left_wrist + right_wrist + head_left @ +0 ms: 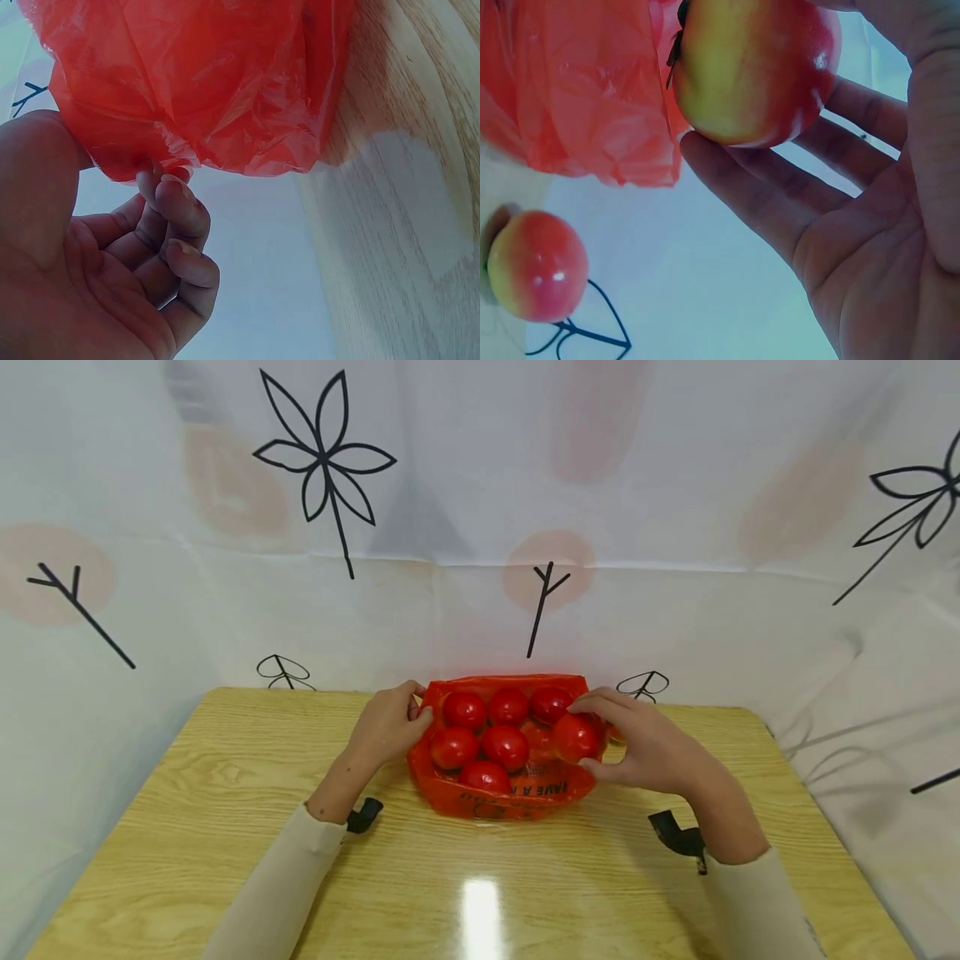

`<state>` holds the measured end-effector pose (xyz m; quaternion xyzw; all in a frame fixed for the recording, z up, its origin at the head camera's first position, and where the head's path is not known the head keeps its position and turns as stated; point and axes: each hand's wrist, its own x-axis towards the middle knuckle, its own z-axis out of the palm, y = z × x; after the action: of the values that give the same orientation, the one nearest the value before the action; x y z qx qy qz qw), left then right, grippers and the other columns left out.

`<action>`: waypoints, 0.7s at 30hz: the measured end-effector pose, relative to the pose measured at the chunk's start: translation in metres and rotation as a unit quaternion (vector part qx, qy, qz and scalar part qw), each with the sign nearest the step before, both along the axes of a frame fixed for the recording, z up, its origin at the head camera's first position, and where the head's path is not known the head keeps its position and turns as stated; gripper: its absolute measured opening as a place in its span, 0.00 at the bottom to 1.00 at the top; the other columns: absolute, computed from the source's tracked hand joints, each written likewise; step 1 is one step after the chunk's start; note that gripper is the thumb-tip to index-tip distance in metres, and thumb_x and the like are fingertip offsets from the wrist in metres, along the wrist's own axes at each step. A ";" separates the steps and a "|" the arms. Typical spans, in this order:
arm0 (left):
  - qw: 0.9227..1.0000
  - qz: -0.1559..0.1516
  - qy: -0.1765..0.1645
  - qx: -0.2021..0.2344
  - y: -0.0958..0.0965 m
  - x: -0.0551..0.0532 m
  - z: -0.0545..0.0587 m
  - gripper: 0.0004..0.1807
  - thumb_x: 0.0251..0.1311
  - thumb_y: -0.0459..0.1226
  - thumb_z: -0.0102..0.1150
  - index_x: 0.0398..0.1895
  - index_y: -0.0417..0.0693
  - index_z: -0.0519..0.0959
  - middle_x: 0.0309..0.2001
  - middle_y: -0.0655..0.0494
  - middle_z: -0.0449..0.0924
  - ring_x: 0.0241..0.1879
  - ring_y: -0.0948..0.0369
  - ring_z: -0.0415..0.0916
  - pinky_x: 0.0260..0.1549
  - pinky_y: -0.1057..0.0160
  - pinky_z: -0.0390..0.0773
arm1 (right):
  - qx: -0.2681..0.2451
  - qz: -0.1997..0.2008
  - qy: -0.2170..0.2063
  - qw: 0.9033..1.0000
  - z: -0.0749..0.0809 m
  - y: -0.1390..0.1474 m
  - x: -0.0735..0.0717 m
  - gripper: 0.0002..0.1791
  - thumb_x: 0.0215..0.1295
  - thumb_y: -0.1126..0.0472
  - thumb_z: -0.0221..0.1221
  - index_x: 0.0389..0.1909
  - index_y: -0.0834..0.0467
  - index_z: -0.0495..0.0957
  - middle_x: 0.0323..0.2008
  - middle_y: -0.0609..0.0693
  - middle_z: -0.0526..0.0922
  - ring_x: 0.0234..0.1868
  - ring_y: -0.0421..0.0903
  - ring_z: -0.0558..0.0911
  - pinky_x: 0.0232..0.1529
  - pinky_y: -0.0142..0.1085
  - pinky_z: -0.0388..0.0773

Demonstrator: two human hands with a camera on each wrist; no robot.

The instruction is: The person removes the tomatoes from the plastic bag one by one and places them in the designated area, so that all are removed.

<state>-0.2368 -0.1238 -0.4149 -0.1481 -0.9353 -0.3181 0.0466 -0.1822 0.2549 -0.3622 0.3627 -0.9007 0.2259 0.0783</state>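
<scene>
One red plastic bag (pixel 480 806) stands on the table (pixel 225 793), its mouth open upward, midway between the left and right edges and close to the far edge. Six red fruits (pixel 506 747) can be counted clearly inside it: three in a row along the far rim, two in the middle, one by the near rim; whether more lie underneath cannot be told. A seventh, the held fruit (pixel 579 739), is at the right end of the bag's mouth, and an eighth, the loose fruit (pixel 538 266), sits on the table to the right of the bag, near the far edge, mostly hidden from the head view by the right hand (pixel 637 739). That makes eight fruits in sight

Both arms reach in from the near edge toward the far one, in two pale sleeves (pixel 281 885), with a black wrist mount (pixel 365 816) showing at each wrist. The left hand (pixel 386 722) comes to the bag's left end and pinches the plastic at the rim with thumb and fingers, the other fingers curled loosely below. The right hand grasps the held fruit from its right side, thumb toward the near edge, fingers over the far side. Behind the table hangs a white cloth (pixel 465 527) with black plant drawings
</scene>
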 end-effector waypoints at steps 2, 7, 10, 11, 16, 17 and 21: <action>1.000 0.001 -0.001 -0.001 0.000 0.000 0.000 0.17 0.70 0.39 0.58 0.55 0.38 0.80 0.22 0.56 0.72 0.21 0.59 0.67 0.23 0.62 0.68 | -0.005 -0.002 -0.001 1.000 0.001 0.003 -0.001 0.35 0.51 0.60 0.79 0.61 0.56 0.78 0.58 0.47 0.80 0.48 0.41 0.81 0.41 0.34 0.85; 1.000 0.001 -0.005 -0.004 -0.001 0.000 -0.001 0.17 0.70 0.39 0.58 0.56 0.39 0.80 0.23 0.56 0.73 0.21 0.59 0.67 0.23 0.62 0.69 | -0.008 -0.011 -0.006 1.000 0.001 0.010 -0.002 0.35 0.51 0.63 0.78 0.62 0.55 0.78 0.60 0.48 0.79 0.48 0.42 0.80 0.40 0.35 0.85; 1.000 0.000 -0.006 -0.005 -0.001 -0.001 -0.002 0.17 0.70 0.40 0.58 0.56 0.39 0.80 0.22 0.56 0.73 0.21 0.59 0.67 0.23 0.62 0.68 | -0.011 -0.011 -0.001 1.000 0.001 0.014 -0.003 0.33 0.52 0.65 0.77 0.62 0.56 0.78 0.60 0.50 0.79 0.48 0.43 0.81 0.41 0.38 0.86; 1.000 0.000 -0.005 -0.006 -0.001 -0.001 -0.002 0.17 0.70 0.40 0.58 0.56 0.39 0.80 0.22 0.56 0.73 0.21 0.59 0.67 0.23 0.62 0.68 | -0.013 -0.011 0.004 1.000 0.001 0.015 -0.004 0.33 0.52 0.65 0.77 0.61 0.56 0.79 0.60 0.50 0.79 0.48 0.43 0.81 0.41 0.39 0.86; 1.000 -0.002 -0.002 -0.007 0.000 -0.001 -0.001 0.17 0.70 0.40 0.58 0.56 0.39 0.80 0.22 0.56 0.73 0.21 0.58 0.67 0.23 0.61 0.68 | -0.020 -0.010 0.032 0.999 0.000 0.018 -0.007 0.31 0.51 0.66 0.77 0.59 0.57 0.80 0.58 0.50 0.80 0.49 0.46 0.82 0.43 0.41 0.87; 1.000 -0.001 -0.001 -0.009 0.000 -0.001 -0.001 0.17 0.71 0.40 0.58 0.56 0.39 0.80 0.22 0.56 0.73 0.21 0.58 0.67 0.23 0.61 0.68 | -0.019 -0.013 0.037 0.999 0.000 0.019 -0.008 0.31 0.51 0.66 0.77 0.59 0.57 0.80 0.58 0.50 0.80 0.50 0.45 0.82 0.43 0.41 0.87; 1.000 0.001 -0.003 -0.013 0.001 -0.002 -0.001 0.17 0.71 0.40 0.58 0.57 0.39 0.80 0.23 0.56 0.73 0.21 0.58 0.67 0.23 0.61 0.68 | -0.012 -0.026 0.049 0.998 0.000 0.023 -0.009 0.32 0.49 0.66 0.77 0.58 0.58 0.80 0.57 0.49 0.80 0.51 0.45 0.82 0.45 0.44 0.87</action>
<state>-0.2386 -0.1232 -0.4162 -0.1464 -0.9398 -0.3058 0.0421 -0.1913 0.2777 -0.3625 0.3486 -0.9021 0.2168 0.1331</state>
